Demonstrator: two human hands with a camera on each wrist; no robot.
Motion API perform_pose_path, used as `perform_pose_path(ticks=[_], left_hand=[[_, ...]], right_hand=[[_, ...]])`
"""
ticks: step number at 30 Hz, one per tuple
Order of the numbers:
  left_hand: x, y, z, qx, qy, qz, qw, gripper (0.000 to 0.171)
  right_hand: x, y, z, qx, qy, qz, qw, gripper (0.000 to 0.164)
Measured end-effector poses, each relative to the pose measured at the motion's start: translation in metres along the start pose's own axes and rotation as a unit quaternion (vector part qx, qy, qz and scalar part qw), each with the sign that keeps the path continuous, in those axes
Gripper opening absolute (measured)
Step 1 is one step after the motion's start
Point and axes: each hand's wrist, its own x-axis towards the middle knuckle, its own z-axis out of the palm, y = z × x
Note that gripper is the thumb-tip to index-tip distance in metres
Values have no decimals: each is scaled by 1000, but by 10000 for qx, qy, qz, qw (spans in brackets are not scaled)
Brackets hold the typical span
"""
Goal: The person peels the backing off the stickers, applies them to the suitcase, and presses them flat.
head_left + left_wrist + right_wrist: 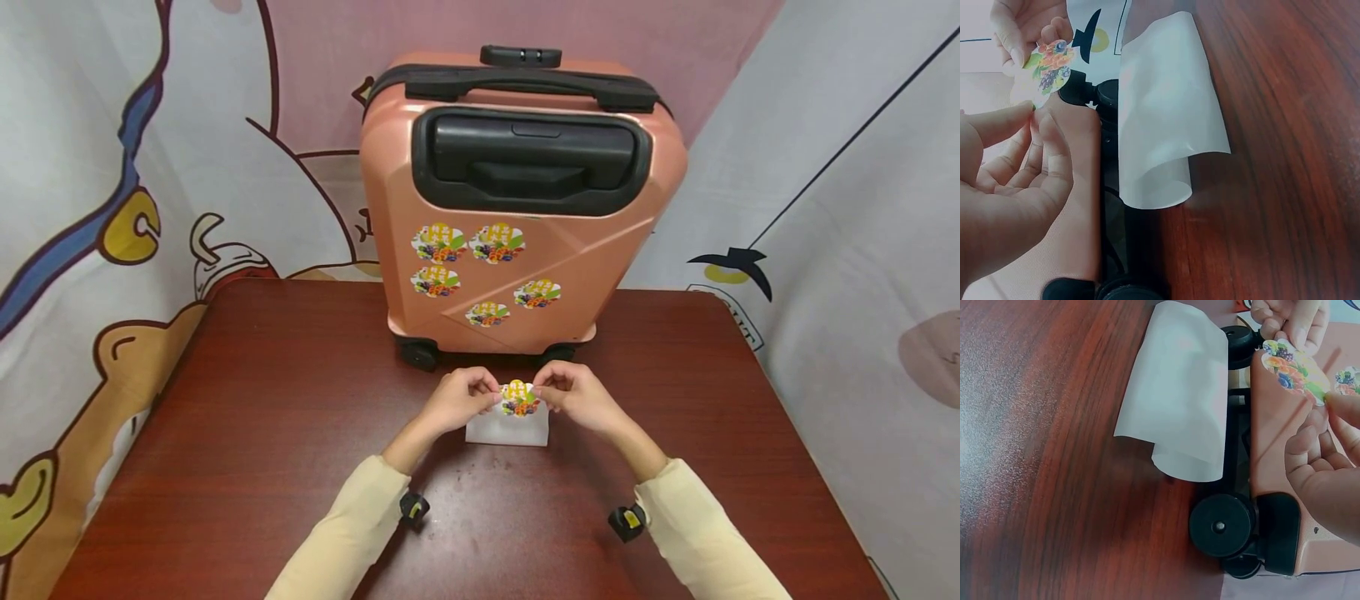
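A round fruit-print sticker (pixel 520 399) is stretched between both hands, raised above the table. My left hand (pixel 460 398) pinches its left edge between thumb and finger; my right hand (pixel 578 397) pinches the opposite edge. In the left wrist view the sticker (pixel 1054 67) shows printed grapes and berries. Beneath the hands lies a curled white backing sheet (pixel 507 429), its roll plain in the right wrist view. Just beyond the hands stands a pink suitcase (pixel 487 167), with several similar fruit stickers (pixel 496 243) on the lower part of its front.
The suitcase stands upright on black wheels (pixel 417 353) at the far side of the dark red wooden table (pixel 262 433). A cartoon-printed cloth (pixel 810 167) hangs behind and around the table. Black cameras (pixel 627 522) are worn at the wrists.
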Motion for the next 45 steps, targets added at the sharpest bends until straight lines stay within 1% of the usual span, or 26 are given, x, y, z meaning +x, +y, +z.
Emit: perform_pose_path(ticks=[7,10,15,23,26,29,32,34,35,40,42,45], left_hand=[[2,6,-2,204,16,211,9996,5],[2,7,-2,174,-10,279,9995,5],[4,10,-4,155,15,296,9994,5],[8,13,-5,192,136,226,9995,5],[9,15,-5,235,179,237,9993,4],[11,18,-6,290,231,236,9990,4],[13,23,-7,332,296,199,9988,5],[16,26,-7,366,377,189,9984,6],[17,27,-7,384,425,187,9982,6],[24,32,-5,490,714,171,9961,6],[27,33,-5,543,796,183,9952,6],[29,34,-4,647,905,302,9933,6]], right_hand=[[0,0,-2,38,49,-50,10000,5],[0,-1,-3,92,78,-20,9999,5],[0,-1,-4,159,101,57,9998,7],[8,23,-7,235,271,88,9993,8],[9,25,-8,258,410,85,9988,10],[10,25,-8,352,585,50,9977,5],[11,25,-8,462,803,25,9957,13],[12,25,-9,433,968,10,9944,19],[13,24,-9,408,1037,-12,9938,20],[10,2,-7,250,1346,-70,9906,18],[9,-8,-6,177,1484,-76,9887,11],[11,-11,-5,156,1720,-105,9849,7]])
